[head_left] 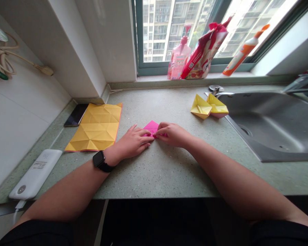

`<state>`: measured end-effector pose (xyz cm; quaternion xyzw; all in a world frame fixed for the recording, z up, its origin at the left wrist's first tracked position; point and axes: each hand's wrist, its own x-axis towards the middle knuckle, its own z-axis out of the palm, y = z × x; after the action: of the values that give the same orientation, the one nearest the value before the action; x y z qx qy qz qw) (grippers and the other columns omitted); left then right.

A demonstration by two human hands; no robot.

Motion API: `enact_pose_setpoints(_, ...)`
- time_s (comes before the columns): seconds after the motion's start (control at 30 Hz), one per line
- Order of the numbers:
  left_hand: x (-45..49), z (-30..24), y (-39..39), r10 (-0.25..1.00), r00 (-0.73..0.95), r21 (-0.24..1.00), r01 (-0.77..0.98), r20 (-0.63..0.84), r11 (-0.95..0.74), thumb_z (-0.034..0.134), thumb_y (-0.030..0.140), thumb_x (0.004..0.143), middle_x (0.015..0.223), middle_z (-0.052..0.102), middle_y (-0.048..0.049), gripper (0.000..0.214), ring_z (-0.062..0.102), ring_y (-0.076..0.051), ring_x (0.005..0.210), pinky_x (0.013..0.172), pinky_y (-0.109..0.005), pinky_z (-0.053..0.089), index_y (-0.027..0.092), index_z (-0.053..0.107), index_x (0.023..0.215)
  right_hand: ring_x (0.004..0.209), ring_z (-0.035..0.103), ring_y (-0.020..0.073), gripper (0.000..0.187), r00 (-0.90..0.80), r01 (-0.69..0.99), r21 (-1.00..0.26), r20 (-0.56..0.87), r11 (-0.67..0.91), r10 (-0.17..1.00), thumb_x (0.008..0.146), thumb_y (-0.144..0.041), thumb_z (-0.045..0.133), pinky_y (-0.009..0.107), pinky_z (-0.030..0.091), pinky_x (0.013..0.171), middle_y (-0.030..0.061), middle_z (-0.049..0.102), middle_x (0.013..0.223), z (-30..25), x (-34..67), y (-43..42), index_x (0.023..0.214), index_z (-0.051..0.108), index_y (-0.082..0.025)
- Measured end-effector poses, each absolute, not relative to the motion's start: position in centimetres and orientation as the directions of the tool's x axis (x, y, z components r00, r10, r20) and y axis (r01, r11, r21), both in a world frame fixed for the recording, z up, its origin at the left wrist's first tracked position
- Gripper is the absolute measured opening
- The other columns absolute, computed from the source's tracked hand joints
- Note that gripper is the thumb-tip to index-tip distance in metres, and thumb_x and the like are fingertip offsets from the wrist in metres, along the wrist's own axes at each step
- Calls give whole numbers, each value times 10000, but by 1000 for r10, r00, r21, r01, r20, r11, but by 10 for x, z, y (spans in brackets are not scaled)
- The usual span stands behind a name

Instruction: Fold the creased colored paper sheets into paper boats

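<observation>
A small folded piece of pink paper [152, 125] lies on the speckled counter in front of me, partly covered by both hands. My left hand [135, 140] rests flat on its left side, fingers stretched out, with a black watch [99, 159] on the wrist. At the paper's near edge, the thumb and index finger of my right hand [171, 133] pinch it. Left of my hands lies a creased sheet of yellow paper [100, 124] with a reddish edge. Two folded yellow paper shapes [201, 106] stand to the right, by the sink.
A steel sink [277, 126] is set into the counter [164, 174] at right. On the left are a phone [75, 115] and a white power bank [37, 174] with a cable. The windowsill holds a pink pump bottle [179, 59], a red bag [204, 54] and an orange-white bottle [242, 54].
</observation>
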<state>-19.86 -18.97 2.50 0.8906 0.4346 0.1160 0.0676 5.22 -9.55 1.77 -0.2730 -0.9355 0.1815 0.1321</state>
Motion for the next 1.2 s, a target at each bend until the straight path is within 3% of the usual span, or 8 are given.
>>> enact_pose_setpoints(0.3, -202, 36, -194, 851, 503, 167, 835, 153, -524, 626, 329, 1107, 1371, 770, -67, 241, 654, -305, 1283, 1314, -771, 227, 293, 862, 1143, 891, 694, 191, 217, -813, 477, -406, 134, 779, 567, 1030, -280, 682, 331, 519, 811, 64, 762, 1052, 20, 51, -97, 947, 883, -284)
enact_pose_setpoints(0.73, -249, 50, -200, 901, 432, 158, 887, 44, -434, 620, 442, 1085, 1481, 716, -90, 314, 595, -382, 1419, 1277, -852, 188, 308, 887, 991, 931, 708, 200, 213, -816, 475, -426, 115, 770, 567, 1042, -298, 676, 339, 534, 828, 68, 759, 1096, 22, 53, -96, 997, 884, -301)
enact_pose_setpoints(0.83, -253, 56, -199, 911, 408, 113, 904, 63, -413, 639, 378, 1052, 1408, 756, -89, 320, 644, -387, 1347, 1264, -835, 244, 276, 870, 855, 927, 708, 199, 214, -816, 476, -429, 110, 768, 568, 1043, -299, 676, 340, 534, 825, 72, 757, 1100, 22, 53, -96, 983, 882, -293)
enact_pose_setpoints(0.9, -250, 62, -197, 906, 397, 86, 907, 144, -411, 631, 331, 1040, 1347, 777, -107, 338, 687, -366, 1255, 1230, -747, 386, 234, 839, 792, 934, 710, 202, 213, -817, 473, -433, 110, 767, 566, 1043, -287, 672, 341, 535, 830, 77, 758, 1109, 23, 53, -96, 991, 879, -284)
enact_pose_setpoints(0.97, -242, 64, -195, 880, 402, 105, 893, 253, -438, 601, 310, 1055, 1266, 792, -124, 316, 716, -324, 1153, 1128, -605, 534, 210, 839, 872, 946, 712, 204, 212, -818, 466, -443, 113, 766, 563, 1040, -260, 665, 339, 535, 843, 77, 759, 1115, 22, 52, -96, 1010, 874, -280)
enact_pose_setpoints(1.03, -232, 62, -194, 832, 446, 155, 844, 330, -513, 569, 296, 1083, 1219, 795, -119, 285, 721, -292, 1127, 1057, -510, 587, 203, 838, 1078, 955, 710, 202, 217, -817, 461, -453, 119, 763, 565, 1040, -240, 656, 335, 532, 855, 69, 757, 1108, 21, 52, -95, 1027, 869, -282)
enact_pose_setpoints(1.13, -218, 50, -195, 750, 583, 179, 739, 312, -649, 578, 265, 1093, 1353, 760, -104, 297, 699, -273, 1238, 1107, -477, 574, 236, 779, 1310, 956, 708, 198, 209, -806, 467, -467, 124, 751, 579, 1040, -239, 656, 325, 524, 858, 59, 751, 1085, 19, 51, -95, 1027, 861, -280)
enact_pose_setpoints(1.2, -211, 42, -195, 737, 624, 178, 720, 259, -671, 612, 278, 1086, 1382, 746, -107, 292, 696, -279, 1245, 1101, -480, 580, 241, 760, 1335, 956, 708, 197, 198, -795, 475, -480, 124, 737, 594, 1034, -230, 666, 322, 520, 860, 55, 751, 1079, 18, 51, -94, 1025, 858, -278)
